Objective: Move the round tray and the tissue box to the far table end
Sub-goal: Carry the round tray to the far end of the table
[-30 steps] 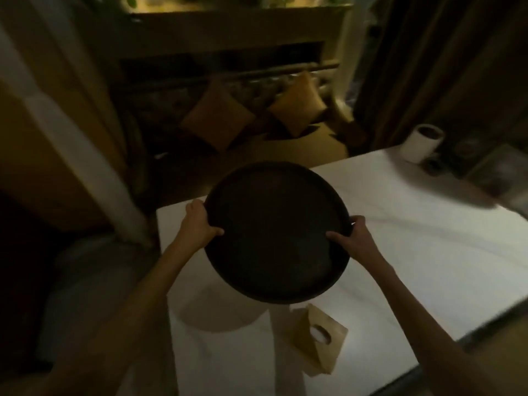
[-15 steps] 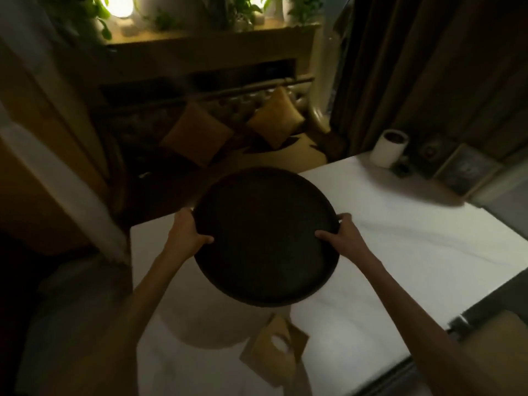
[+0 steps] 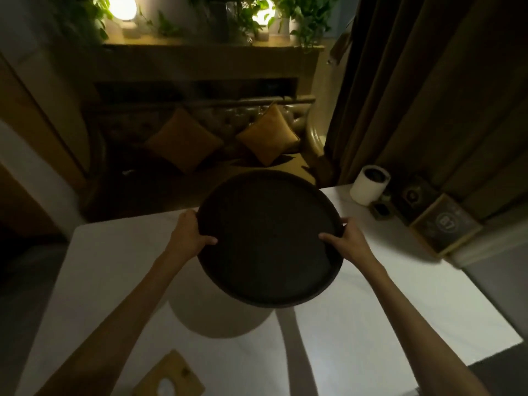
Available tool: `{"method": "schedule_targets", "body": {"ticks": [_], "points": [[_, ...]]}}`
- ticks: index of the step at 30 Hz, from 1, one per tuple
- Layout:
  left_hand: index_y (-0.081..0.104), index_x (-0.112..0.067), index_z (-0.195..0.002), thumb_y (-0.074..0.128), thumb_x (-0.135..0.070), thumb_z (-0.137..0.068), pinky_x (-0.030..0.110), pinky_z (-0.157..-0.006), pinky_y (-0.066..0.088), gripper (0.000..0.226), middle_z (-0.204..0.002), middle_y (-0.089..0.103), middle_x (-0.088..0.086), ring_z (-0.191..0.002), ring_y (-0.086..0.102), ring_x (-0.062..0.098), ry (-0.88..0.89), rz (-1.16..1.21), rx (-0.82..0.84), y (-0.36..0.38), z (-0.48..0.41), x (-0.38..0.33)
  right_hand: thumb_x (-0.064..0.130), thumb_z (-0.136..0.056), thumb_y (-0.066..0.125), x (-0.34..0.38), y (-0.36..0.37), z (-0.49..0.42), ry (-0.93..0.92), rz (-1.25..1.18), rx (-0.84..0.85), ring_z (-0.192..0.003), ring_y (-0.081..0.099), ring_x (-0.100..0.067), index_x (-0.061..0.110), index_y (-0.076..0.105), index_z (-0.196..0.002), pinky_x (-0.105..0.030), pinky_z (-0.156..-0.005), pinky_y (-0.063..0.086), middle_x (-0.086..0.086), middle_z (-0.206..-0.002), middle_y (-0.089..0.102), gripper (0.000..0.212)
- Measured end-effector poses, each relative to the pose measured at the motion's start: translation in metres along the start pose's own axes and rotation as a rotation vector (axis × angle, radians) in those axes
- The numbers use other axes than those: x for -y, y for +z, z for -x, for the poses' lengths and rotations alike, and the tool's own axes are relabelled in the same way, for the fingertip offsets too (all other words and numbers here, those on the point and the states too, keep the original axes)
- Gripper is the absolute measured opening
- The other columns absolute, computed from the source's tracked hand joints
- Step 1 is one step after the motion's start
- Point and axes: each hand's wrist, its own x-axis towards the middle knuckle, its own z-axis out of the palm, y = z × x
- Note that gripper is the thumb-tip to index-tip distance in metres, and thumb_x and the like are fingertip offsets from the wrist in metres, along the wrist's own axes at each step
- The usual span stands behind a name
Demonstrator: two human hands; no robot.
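Observation:
A dark round tray (image 3: 268, 238) hangs in the air above the white table (image 3: 385, 295), tilted toward me, its shadow falling on the tabletop below. My left hand (image 3: 190, 234) grips its left rim and my right hand (image 3: 347, 242) grips its right rim, thumbs inside the tray. The tan tissue box (image 3: 168, 378) with an oval opening lies on the table near me at the bottom edge, between my forearms and left of centre.
At the table's far right corner stand a white roll (image 3: 370, 188), a small dark object (image 3: 381, 210) and a framed picture (image 3: 444, 225). Beyond the far edge is a sofa with two yellow cushions (image 3: 267, 138). Dark curtains hang at right; plants and lamps sit on a shelf behind.
The tray has moved forward toward the far end of the table with both hands on it. The view has tilted up, and the tissue box has slid toward the bottom edge.

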Motion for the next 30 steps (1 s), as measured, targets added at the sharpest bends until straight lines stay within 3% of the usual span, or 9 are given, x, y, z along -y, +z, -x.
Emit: {"method": "schedule_targets", "body": {"ticks": [6, 8, 12, 15, 17, 21, 24, 27, 30], "points": [[0.043, -0.005, -0.118, 0.086, -0.023, -0.069, 0.043, -0.084, 0.048, 0.068, -0.124, 0.050, 0.020, -0.111, 0.054, 0.036, -0.094, -0.058, -0.006, 0.034, 0.012, -0.014, 0.047, -0.076, 0.076, -0.035, -0.010, -0.008, 0.014, 0.029, 0.043, -0.090, 0.057, -0.018, 0.015, 0.041, -0.124, -0.022, -0.061, 0.047, -0.011, -0.121, 0.058, 0.068], [0.043, -0.008, -0.116, 0.086, -0.023, -0.068, 0.038, -0.079, 0.046, 0.066, -0.123, 0.051, 0.018, -0.108, 0.055, 0.033, -0.069, -0.042, -0.003, 0.049, 0.011, -0.017, 0.045, -0.076, 0.077, -0.052, -0.011, -0.007, 0.036, 0.028, 0.009, -0.095, 0.060, -0.023, 0.014, 0.040, -0.126, -0.028, -0.067, 0.050, -0.012, -0.123, 0.057, 0.070], [0.042, -0.012, -0.114, 0.084, -0.023, -0.068, 0.032, -0.076, 0.043, 0.063, -0.121, 0.049, 0.013, -0.098, 0.049, 0.020, -0.092, -0.016, -0.003, 0.080, 0.008, -0.033, 0.042, -0.077, 0.077, -0.071, -0.035, -0.019, 0.062, 0.041, 0.027, -0.096, 0.059, -0.023, 0.011, 0.041, -0.128, -0.029, -0.070, 0.050, -0.014, -0.125, 0.058, 0.070], [0.042, -0.011, -0.113, 0.083, -0.023, -0.070, 0.030, -0.075, 0.043, 0.061, -0.121, 0.049, 0.014, -0.097, 0.049, 0.020, -0.088, -0.027, 0.011, 0.103, -0.006, -0.059, 0.042, -0.077, 0.077, -0.087, -0.060, -0.040, 0.037, 0.043, 0.021, -0.097, 0.060, -0.025, 0.011, 0.043, -0.125, -0.029, -0.068, 0.051, -0.010, -0.117, 0.058, 0.066], [0.042, -0.008, -0.115, 0.084, -0.025, -0.071, 0.032, -0.075, 0.045, 0.063, -0.121, 0.049, 0.016, -0.101, 0.053, 0.026, -0.075, -0.038, 0.024, 0.122, -0.021, -0.083, 0.041, -0.077, 0.077, -0.101, -0.080, -0.060, 0.023, 0.024, 0.006, -0.090, 0.057, -0.019, 0.013, 0.043, -0.120, -0.026, -0.063, 0.048, -0.005, -0.110, 0.056, 0.062], [0.043, -0.008, -0.116, 0.082, -0.024, -0.072, 0.035, -0.078, 0.048, 0.061, -0.121, 0.051, 0.016, -0.104, 0.057, 0.030, -0.068, -0.038, -0.006, 0.174, -0.050, -0.134, 0.039, -0.077, 0.078, -0.145, -0.119, -0.112, 0.025, -0.035, -0.010, -0.094, 0.057, -0.019, 0.016, 0.041, -0.120, -0.034, -0.073, 0.054, 0.001, -0.108, 0.052, 0.062], [0.041, -0.009, -0.116, 0.082, -0.024, -0.072, 0.034, -0.078, 0.047, 0.061, -0.121, 0.049, 0.016, -0.102, 0.056, 0.029, -0.092, -0.038, -0.011, 0.225, -0.067, -0.168, 0.038, -0.075, 0.079, -0.184, -0.146, -0.150, 0.042, -0.071, -0.031, -0.093, 0.055, -0.016, 0.020, 0.041, -0.118, -0.031, -0.070, 0.052, 0.005, -0.108, 0.051, 0.060], [0.038, -0.010, -0.114, 0.080, -0.024, -0.073, 0.037, -0.078, 0.049, 0.061, -0.120, 0.045, 0.016, -0.097, 0.050, 0.024, -0.116, -0.058, 0.031, 0.280, -0.077, -0.196, 0.040, -0.074, 0.080, -0.231, -0.167, -0.173, 0.075, -0.003, -0.044, -0.086, 0.051, -0.018, 0.022, 0.038, -0.104, -0.032, -0.065, 0.043, -0.003, -0.103, 0.051, 0.055], [0.037, -0.006, -0.116, 0.078, -0.033, -0.069, 0.046, -0.085, 0.053, 0.068, -0.119, 0.044, 0.016, -0.102, 0.052, 0.031, -0.168, -0.052, 0.111, 0.336, -0.083, -0.213, 0.038, -0.074, 0.081, -0.284, -0.182, -0.188, 0.145, 0.050, -0.001, -0.091, 0.056, -0.029, 0.013, 0.042, -0.105, -0.037, -0.073, 0.045, -0.014, -0.106, 0.057, 0.056]]}}
